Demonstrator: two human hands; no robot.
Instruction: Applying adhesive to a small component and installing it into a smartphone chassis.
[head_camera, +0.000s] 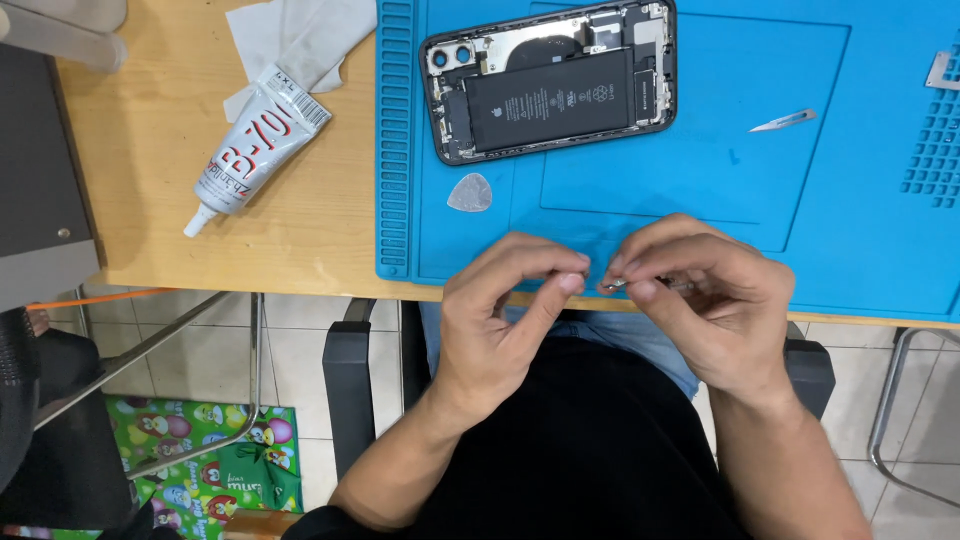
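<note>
Metal tweezers (618, 285), of which only a small silvery tip can be made out, are pinched at the near edge of the blue work mat (860, 250), between the two hands. Going from the left: a dark grey box (40, 180) is seen at the edge of the wooden table (150, 130), and beside it a white glue tube (258, 148) is laid with its nozzle toward the table's near edge, its tail resting against a crumpled white tissue (300, 35). On the mat, a grey triangular pick (470, 193) is placed just below an opened smartphone (550, 80), whose black battery and inner parts are exposed. The left hand (495, 320) is curled, its thumb and forefinger brought together right at the tweezers' tip; whether anything is actually caught between them cannot be told. The right hand (705, 300) is closed around the tweezers, most of which are hidden by its fingers. Farther right, a small blade (785, 121) is laid on the mat, well apart from the hands.
</note>
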